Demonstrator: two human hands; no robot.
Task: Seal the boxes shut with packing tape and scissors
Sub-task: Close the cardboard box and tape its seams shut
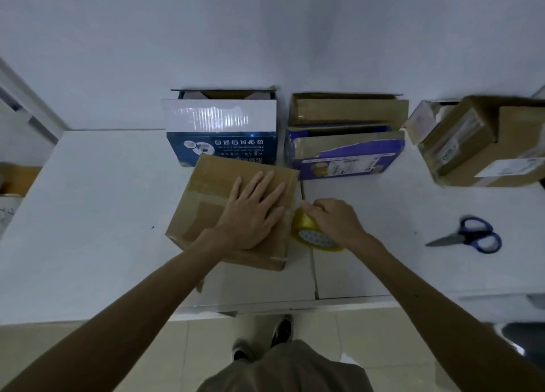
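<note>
A plain brown cardboard box (206,197) sits at the middle of the white table, flaps closed. My left hand (253,214) lies flat on its top with fingers spread. My right hand (333,220) grips a yellowish roll of packing tape (309,232) held against the box's right edge. Blue-handled scissors (472,237) lie shut on the table at the right, apart from both hands.
Behind stand a dark blue and white box (221,126) with open flaps and a purple and brown box (348,144). A stack of brown boxes (477,144) is at the far right. The white table (88,214) ends near my feet; a wall rises behind.
</note>
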